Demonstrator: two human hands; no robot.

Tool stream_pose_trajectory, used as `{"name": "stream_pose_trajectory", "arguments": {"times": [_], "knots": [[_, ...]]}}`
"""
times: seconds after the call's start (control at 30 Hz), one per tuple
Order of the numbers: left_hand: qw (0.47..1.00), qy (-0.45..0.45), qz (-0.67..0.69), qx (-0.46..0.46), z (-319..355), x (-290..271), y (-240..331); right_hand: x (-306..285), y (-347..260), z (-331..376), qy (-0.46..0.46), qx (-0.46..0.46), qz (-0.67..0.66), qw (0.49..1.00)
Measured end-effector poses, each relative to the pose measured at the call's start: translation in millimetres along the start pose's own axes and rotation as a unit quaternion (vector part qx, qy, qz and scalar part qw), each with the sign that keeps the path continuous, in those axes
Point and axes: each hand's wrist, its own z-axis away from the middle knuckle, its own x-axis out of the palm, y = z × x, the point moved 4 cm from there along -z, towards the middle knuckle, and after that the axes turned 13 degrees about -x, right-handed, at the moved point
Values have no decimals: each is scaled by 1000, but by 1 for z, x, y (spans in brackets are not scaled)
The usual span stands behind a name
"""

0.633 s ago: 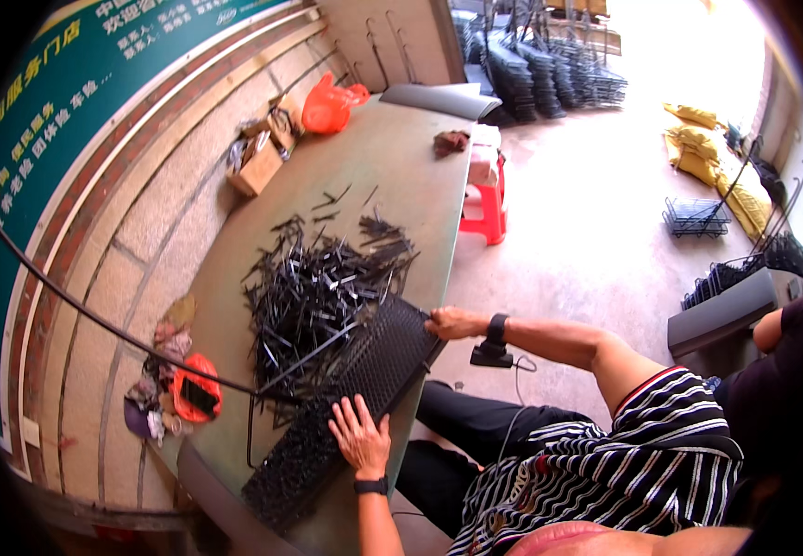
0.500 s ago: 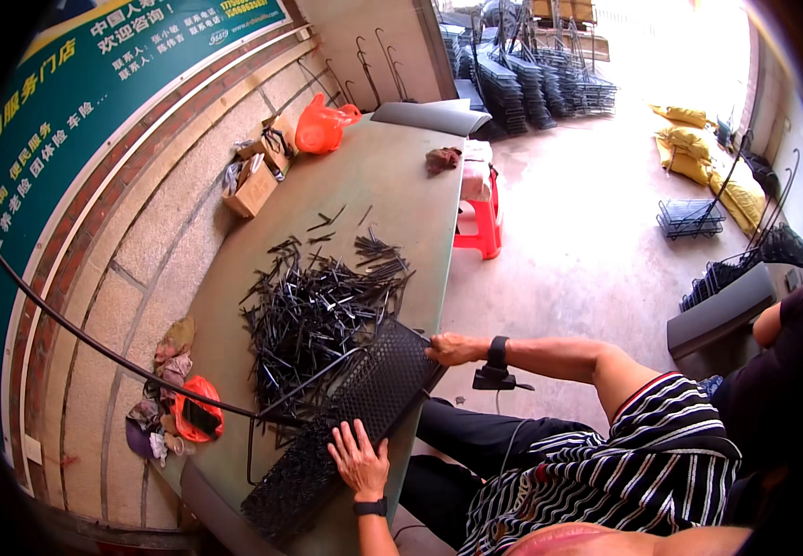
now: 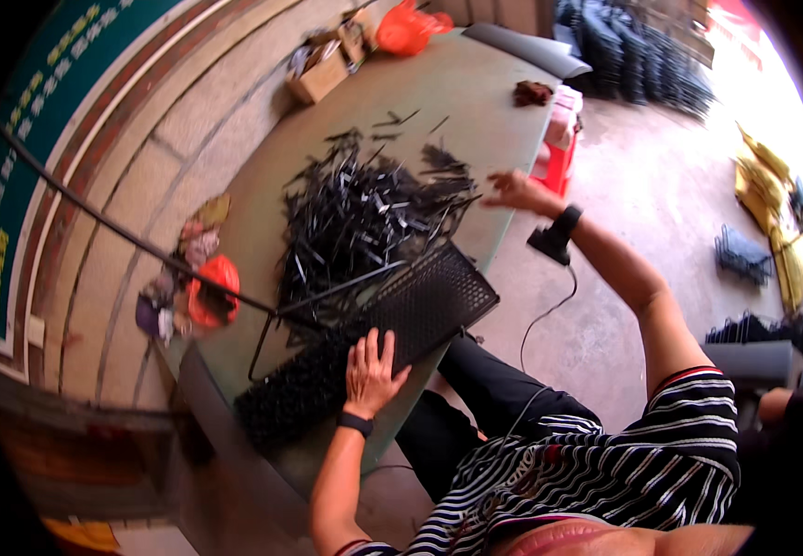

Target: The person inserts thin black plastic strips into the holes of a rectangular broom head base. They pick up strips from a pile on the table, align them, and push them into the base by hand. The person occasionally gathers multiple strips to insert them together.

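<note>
Item: orange bag (image 3: 213, 287), with a small heap of oddments, lay at the bench's far left edge, well apart from either hand.

Item: black cable (image 3: 133, 243), ran slantwise across the wall side and down to the bench (image 3: 476, 88).

Item: left hand (image 3: 371, 371), laid flat, fingers spread, palm down. Under the fingers was a black mesh panel (image 3: 425, 301), lying flat at the bench's near edge; its lower end ran out past the heel of the hand, its upper corner lay beyond the fingertips. A thin wire frame (image 3: 267, 338) sat just left of the fingers.

Item: pile of black metal pieces (image 3: 364, 208), loose and tangled, beyond the left fingertips, touching the panel's far edge.

Item: right hand (image 3: 517, 192), raised at the pile's right edge, fingers loosely spread and empty as far as could be told; a dark wrist piece (image 3: 554, 236) with a trailing cord sat behind it.

Item: red stool (image 3: 559, 153), just beyond the right fingers, off the bench.

Judged step: panel held steady, the free hand reaching for a piece. The next move would call for pinching one piece free of the tangle.
</note>
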Motion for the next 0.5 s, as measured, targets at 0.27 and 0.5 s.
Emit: {"name": "stream_pose_trajectory", "arguments": {"times": [0.27,0.5], "knots": [[989,-77,124,-11,4,12,-11,7,0,-129,-33,36,49,998],[983,-106,149,-34,4,16,-16,93,-12,-214,-83,12,101,991]]}}
